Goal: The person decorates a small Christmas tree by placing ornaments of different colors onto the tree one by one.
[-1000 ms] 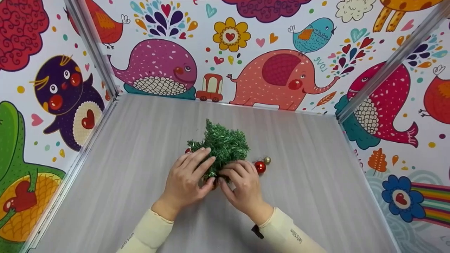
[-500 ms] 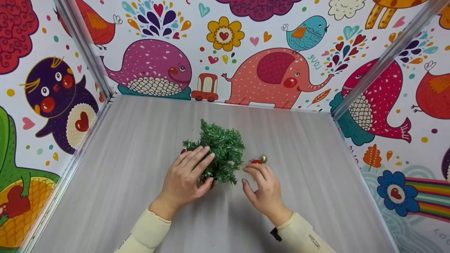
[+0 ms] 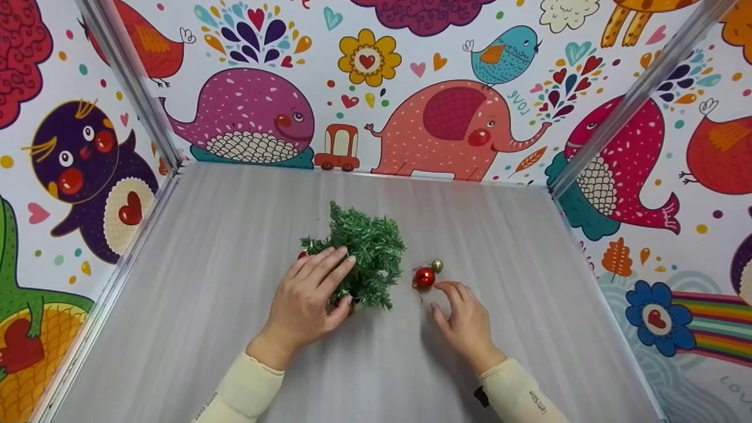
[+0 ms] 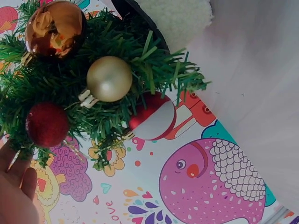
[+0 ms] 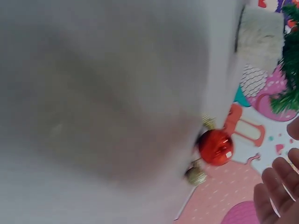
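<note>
Cartoon-printed wall panels [image 3: 194, 29] are joined by metal strips [image 3: 129, 88] around a grey wood-grain tabletop [image 3: 499, 235], near whose middle a small artificial Christmas tree [image 3: 367, 241] is stood. To the far left of the tree, a purple penguin [image 3: 85, 170] is pictured. Against the tree's left side, a person's left hand [image 3: 305, 294] is laid, its fingers outstretched over the branches and not clenched; the forearm is covered by a cream sleeve [image 3: 247, 382]. On the tree, as shown by the left wrist view, a dark red bauble [image 4: 46, 124], a copper bauble [image 4: 55, 30], a matte gold bauble [image 4: 109, 78] and a red-and-white bauble [image 4: 153, 116] are hung. Just right of the tree, and apart from it, a glossy red bauble [image 3: 424, 277] is seen on the tabletop, with a small gold bauble [image 3: 437, 265] close beside it. Farther right of the tree, the right hand [image 3: 467, 320] is held near the glossy red bauble, its fingers relaxed and nothing grasped. To the tree's far right, a blue flower [image 3: 658, 317] is pictured.
</note>
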{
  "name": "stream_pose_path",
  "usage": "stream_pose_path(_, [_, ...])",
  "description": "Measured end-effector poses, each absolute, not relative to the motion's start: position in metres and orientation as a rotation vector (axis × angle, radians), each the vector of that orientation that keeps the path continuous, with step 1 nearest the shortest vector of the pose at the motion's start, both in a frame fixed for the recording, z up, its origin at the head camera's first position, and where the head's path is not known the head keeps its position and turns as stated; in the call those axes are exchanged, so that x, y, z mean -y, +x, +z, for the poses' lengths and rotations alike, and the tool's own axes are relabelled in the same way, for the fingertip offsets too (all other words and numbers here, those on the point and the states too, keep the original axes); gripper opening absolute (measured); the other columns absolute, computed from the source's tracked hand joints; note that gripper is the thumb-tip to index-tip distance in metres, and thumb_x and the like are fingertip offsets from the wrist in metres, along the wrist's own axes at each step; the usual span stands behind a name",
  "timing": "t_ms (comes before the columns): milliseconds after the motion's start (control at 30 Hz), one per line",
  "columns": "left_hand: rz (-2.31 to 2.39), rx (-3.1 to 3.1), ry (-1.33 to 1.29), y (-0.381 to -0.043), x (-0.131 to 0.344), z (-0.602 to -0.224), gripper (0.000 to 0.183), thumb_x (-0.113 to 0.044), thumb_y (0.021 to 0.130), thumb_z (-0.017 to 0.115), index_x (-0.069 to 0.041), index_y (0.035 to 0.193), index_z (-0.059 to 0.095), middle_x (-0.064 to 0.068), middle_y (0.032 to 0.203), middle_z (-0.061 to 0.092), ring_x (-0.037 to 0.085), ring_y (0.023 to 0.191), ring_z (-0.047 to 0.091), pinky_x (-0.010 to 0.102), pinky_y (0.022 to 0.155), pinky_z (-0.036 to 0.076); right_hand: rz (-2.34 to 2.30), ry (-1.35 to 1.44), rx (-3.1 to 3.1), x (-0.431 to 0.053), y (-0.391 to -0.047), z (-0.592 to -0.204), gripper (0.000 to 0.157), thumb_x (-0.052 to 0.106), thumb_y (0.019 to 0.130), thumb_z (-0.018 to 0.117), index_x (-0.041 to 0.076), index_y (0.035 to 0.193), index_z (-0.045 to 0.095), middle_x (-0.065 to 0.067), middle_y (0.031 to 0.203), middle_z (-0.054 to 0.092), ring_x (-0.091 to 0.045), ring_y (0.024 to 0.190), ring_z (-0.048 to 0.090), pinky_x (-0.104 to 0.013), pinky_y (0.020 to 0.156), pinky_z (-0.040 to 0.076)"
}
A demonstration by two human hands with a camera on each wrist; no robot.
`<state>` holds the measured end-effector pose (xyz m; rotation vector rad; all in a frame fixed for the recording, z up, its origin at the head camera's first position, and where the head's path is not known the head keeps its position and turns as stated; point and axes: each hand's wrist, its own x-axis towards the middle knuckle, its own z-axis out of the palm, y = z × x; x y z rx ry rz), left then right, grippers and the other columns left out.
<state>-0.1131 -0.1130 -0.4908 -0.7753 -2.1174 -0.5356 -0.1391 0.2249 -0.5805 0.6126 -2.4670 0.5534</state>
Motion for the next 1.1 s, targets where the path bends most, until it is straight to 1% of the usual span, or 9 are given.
stream_pose_path(167, [-0.524, 2.118, -0.776, -0.113, 0.113, -0.49, 0.063, -0.027, 0.077, 0.074, -0.009, 0.136, 0.061, 0.011, 0.135, 0.061, 0.031, 0.123, 0.056, 0.05, 0.097, 0.045, 0.549, 0.544, 2.547, -0.236, -0.143, -0.589, 0.044, 0.013, 0.078, 0.078, 0.012, 0.12, 0.064, -0.003, 0.111, 0.064, -0.022, 0.091, 0.064, -0.042, 0.064, 0.054])
stream_pose_path(267, [-0.523, 2.116, -0.776, -0.113, 0.113, -0.49, 0.063, -0.026, 0.076, 0.074, -0.008, 0.135, 0.062, 0.011, 0.134, 0.061, 0.031, 0.123, 0.057, 0.051, 0.096, 0.046, 0.591, 0.497, 2.599, -0.238, -0.147, -0.592, 0.045, 0.013, 0.08, 0.077, 0.012, 0.122, 0.063, -0.003, 0.112, 0.064, -0.021, 0.09, 0.063, -0.042, 0.063, 0.053])
stream_pose_path(400, [-0.524, 2.115, -0.776, -0.113, 0.113, -0.489, 0.063, -0.026, 0.076, 0.075, -0.008, 0.135, 0.062, 0.011, 0.134, 0.061, 0.032, 0.122, 0.057, 0.051, 0.096, 0.046, 0.644, 0.467, 2.655, -0.238, -0.156, -0.592, 0.046, 0.013, 0.082, 0.076, 0.011, 0.126, 0.061, -0.005, 0.117, 0.062, -0.022, 0.095, 0.063, -0.043, 0.067, 0.054])
stream_pose_path(633, [-0.511, 2.121, -0.768, -0.111, 0.113, -0.489, 0.064, -0.024, 0.075, 0.074, -0.009, 0.136, 0.061, 0.01, 0.135, 0.061, 0.031, 0.123, 0.057, 0.051, 0.096, 0.046, 0.697, 0.479, 2.691, -0.237, -0.173, -0.593, 0.052, 0.012, 0.083, 0.077, 0.011, 0.131, 0.059, -0.004, 0.124, 0.059, -0.023, 0.1, 0.063, -0.045, 0.071, 0.055])
stream_pose_path(867, [-0.508, 2.132, -0.765, -0.111, 0.113, -0.49, 0.066, -0.025, 0.076, 0.073, -0.01, 0.139, 0.059, 0.01, 0.135, 0.06, 0.031, 0.123, 0.056, 0.05, 0.097, 0.045, 0.74, 0.531, 2.735, -0.24, -0.186, -0.598, 0.055, 0.011, 0.084, 0.076, 0.011, 0.136, 0.056, -0.004, 0.13, 0.056, -0.024, 0.106, 0.063, -0.048, 0.081, 0.054])
stream_pose_path(1100, [-0.511, 2.13, -0.771, -0.112, 0.113, -0.489, 0.064, -0.024, 0.076, 0.074, -0.009, 0.136, 0.061, 0.011, 0.135, 0.061, 0.031, 0.123, 0.056, 0.05, 0.097, 0.046, 0.717, 0.648, 2.734, -0.24, -0.192, -0.599, 0.06, 0.013, 0.083, 0.078, 0.01, 0.139, 0.055, -0.006, 0.133, 0.056, -0.025, 0.108, 0.063, -0.048, 0.085, 0.054])
